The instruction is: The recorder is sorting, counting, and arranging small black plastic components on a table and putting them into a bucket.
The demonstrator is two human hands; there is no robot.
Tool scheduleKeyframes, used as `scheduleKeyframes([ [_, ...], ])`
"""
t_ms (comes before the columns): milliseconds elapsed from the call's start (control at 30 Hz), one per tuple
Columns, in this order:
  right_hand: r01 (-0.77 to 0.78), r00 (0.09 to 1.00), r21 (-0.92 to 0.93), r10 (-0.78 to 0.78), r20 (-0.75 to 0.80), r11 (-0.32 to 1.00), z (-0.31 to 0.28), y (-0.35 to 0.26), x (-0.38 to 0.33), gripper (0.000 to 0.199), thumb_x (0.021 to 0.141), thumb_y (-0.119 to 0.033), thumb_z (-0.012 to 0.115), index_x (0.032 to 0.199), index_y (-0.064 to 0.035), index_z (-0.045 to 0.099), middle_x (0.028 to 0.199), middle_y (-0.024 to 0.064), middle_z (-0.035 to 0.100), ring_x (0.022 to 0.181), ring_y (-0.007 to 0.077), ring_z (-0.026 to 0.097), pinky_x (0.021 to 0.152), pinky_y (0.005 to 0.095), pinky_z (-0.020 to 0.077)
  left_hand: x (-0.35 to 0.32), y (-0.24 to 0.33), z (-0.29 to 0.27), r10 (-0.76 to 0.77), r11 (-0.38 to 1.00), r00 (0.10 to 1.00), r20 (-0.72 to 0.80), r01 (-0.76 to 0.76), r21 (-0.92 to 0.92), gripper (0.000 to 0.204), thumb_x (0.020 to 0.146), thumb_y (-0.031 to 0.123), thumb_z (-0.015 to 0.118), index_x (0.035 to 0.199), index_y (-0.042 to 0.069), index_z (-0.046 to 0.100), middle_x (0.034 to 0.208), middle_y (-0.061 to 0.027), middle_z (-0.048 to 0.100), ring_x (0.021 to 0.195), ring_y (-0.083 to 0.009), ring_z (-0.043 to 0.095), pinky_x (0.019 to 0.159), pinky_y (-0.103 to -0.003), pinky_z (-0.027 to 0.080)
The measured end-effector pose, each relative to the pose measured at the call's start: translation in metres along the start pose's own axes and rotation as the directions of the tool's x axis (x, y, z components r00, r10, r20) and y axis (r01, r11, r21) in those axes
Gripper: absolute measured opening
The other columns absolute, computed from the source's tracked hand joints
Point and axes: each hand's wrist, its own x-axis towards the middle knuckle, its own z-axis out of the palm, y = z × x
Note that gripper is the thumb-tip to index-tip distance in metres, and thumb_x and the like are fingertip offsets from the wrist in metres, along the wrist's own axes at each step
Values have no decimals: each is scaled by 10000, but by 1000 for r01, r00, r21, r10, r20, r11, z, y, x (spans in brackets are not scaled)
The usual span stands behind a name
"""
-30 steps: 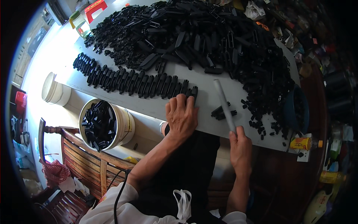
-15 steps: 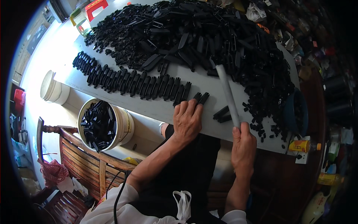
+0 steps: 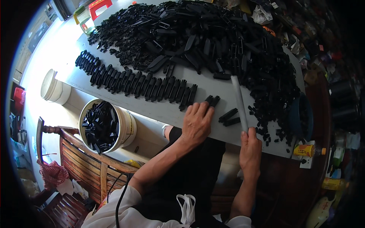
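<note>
My left hand is closed at the near edge of the white table, its fingers bent over a pair of black plastic pieces. My fingers partly cover these pieces. In my right hand is a smooth grey rod, gripped at its near end and pointing away over the table. Two more slim black plastic parts lie between my hands. To the left of my left hand, a long row of black pieces stands side by side across the table.
A big heap of black parts covers the table's far side. Small black bits spread at the right, near a blue bowl. A bucket of black parts stands left, beside a wooden chair. A yellow-labelled bottle lies at the right.
My left hand has shifted slightly right, with the pieces under its fingers. The rod's far end has swung right and nearer; my right hand stays around its near end.
</note>
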Motion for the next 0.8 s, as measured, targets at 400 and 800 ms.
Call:
scheduleKeyframes([
  [400, 76, 997, -9, -76, 13, 997, 18, 10, -1, 261, 1009, -259, 423, 893, -25, 432, 584, 144, 522, 529, 310, 546, 518, 420, 408, -12, -5, -10, -58, 987, 996, -73, 46, -155, 383, 760, -21, 607, 1137, 28, 563, 1089, -174, 561, 867, -314, 549, 760, -387, 462],
  [800, 167, 984, -1, -166, -71, 986, 2, -18, -13, 274, 1012, -297, 402, 925, -46, 467, 699, 165, 622, 663, 366, 639, 631, 458, 498, -8, -13, -2, -70, 996, 996, -57, 66, -67, 304, 699, -14, 545, 1000, 9, 575, 878, -108, 548, 781, -263, 524, 687, -349, 458],
])
